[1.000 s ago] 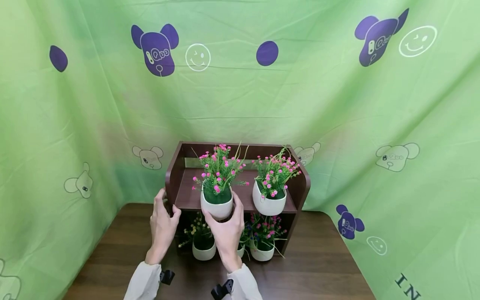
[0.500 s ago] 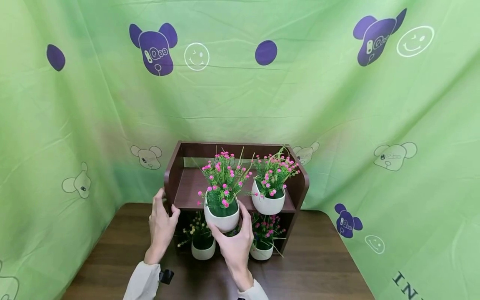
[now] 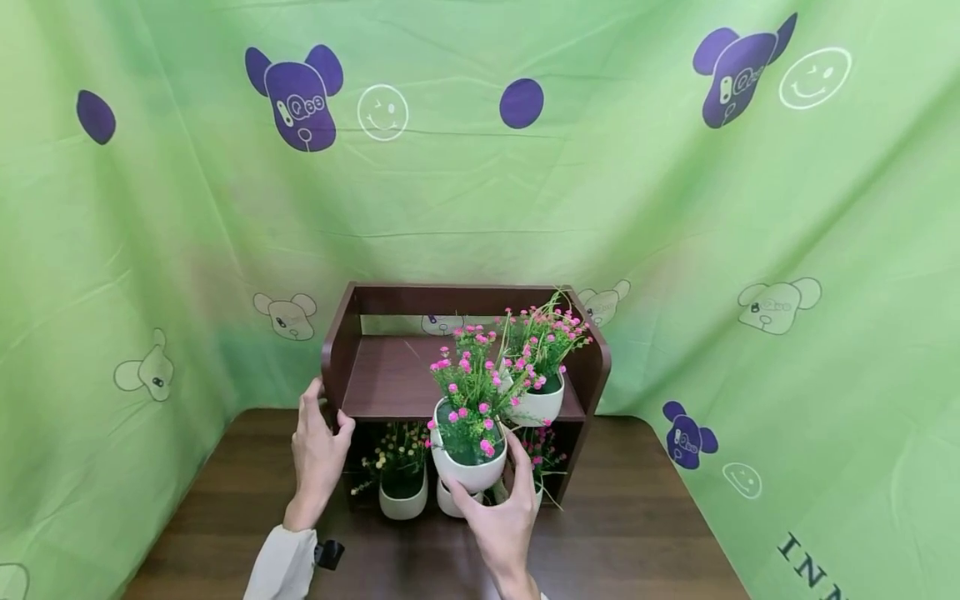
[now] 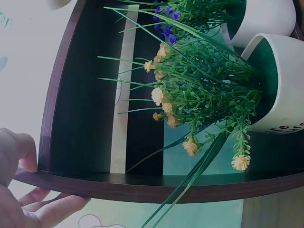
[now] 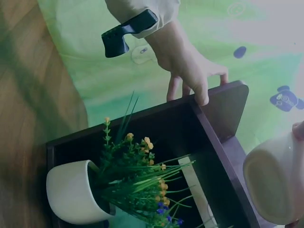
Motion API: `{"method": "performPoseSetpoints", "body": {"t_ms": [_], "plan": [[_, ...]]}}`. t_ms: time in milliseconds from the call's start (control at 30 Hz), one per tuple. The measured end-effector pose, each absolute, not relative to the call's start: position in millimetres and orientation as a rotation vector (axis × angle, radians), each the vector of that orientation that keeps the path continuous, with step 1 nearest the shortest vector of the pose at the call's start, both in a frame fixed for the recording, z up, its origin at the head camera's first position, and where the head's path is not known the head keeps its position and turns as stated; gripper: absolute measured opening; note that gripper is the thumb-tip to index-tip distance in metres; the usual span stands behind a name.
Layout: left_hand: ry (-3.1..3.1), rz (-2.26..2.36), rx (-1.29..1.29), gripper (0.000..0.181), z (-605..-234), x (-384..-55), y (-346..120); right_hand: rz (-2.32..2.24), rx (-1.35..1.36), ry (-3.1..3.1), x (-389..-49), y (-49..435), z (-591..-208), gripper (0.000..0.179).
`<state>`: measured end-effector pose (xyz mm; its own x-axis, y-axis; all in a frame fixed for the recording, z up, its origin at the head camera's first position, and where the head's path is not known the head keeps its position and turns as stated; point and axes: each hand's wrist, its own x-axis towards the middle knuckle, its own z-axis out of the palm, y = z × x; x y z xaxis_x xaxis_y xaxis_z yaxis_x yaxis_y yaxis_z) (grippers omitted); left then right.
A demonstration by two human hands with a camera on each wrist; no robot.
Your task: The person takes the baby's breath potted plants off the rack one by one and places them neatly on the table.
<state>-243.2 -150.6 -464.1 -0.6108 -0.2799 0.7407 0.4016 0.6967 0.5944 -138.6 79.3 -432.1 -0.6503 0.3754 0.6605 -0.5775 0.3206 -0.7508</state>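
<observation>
In the head view my right hand (image 3: 502, 525) grips a white pot of pink artificial flowers (image 3: 468, 471), thumb and fingers around its lower sides. The pot is held in front of the dark brown two-tier shelf (image 3: 386, 383), and its base (image 5: 273, 185) shows in the right wrist view. My left hand (image 3: 318, 450) holds the shelf's left side panel, thumb inside and fingers (image 4: 59, 209) outside. A second pink-flowered pot (image 3: 542, 408) stands at the right of the upper tier, partly covered by the held plant.
Below, a yellow-flowered pot (image 3: 403, 498) stands at the left. Beside it is another white pot (image 3: 453, 500), with purple flowers (image 4: 168, 31) in the left wrist view. A pink-flowered one at the right is mostly hidden. The wooden table (image 3: 630, 517) meets green printed cloth (image 3: 450, 192) behind.
My right hand has carried the pink-flowered pot from the upper tier's front edge toward me and to the right. The left hand keeps its hold on the shelf.
</observation>
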Motion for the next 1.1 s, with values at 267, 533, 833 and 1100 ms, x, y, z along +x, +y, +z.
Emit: {"method": "performPoseSetpoints", "body": {"t_ms": [267, 533, 833, 1100], "plan": [[-2.010, -0.966, -0.099, 0.062, -463.4, -241.9, -150.8, 1.326, 0.146, -1.768, -129.0, 96.2, -456.3, 0.092], [-2.001, -0.964, -0.114, 0.064, -463.1, -243.8, -151.3, 1.305, 0.291, -1.701, -118.3, 116.7, -457.9, 0.093], [-1.987, -0.956, -0.106, 0.064, -462.6, -246.1, -152.5, 1.304, 0.265, -1.677, -111.5, 142.5, -471.5, 0.093], [-1.998, -0.958, -0.106, 0.063, -462.9, -247.2, -152.6, 1.321, 0.244, -1.677, -105.6, 158.7, -489.5, 0.097]]}}
